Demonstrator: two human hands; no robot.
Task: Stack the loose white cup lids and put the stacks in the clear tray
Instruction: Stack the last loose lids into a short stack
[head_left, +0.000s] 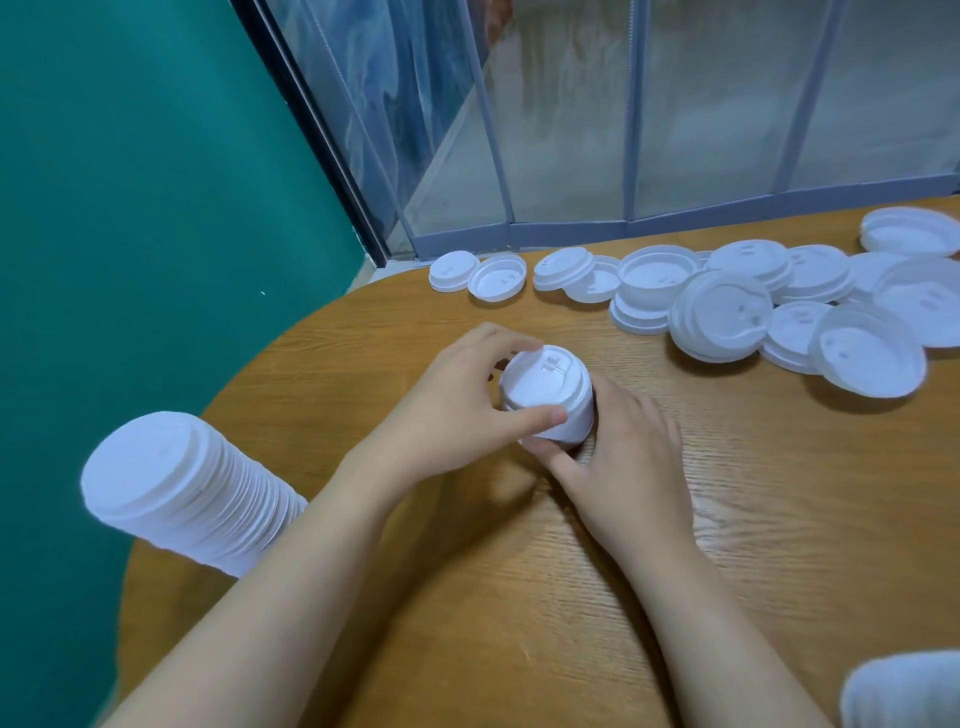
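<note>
A short stack of small white lids (545, 392) stands on the wooden table (519, 597) near its middle. My left hand (457, 400) curls round the stack from the left, thumb on its front and fingers over the top edge. My right hand (623, 447) cups the stack's base from the right, thumb under its front. Several loose white lids (727, 306) of two sizes lie scattered along the table's far right side. A tall stack of large lids (182, 488) leans at the table's left edge. No clear tray is in view.
Another white lid stack (904, 691) shows at the bottom right corner. A clear panelled screen (571, 130) stands behind the table's far edge. A green wall (130, 208) is to the left.
</note>
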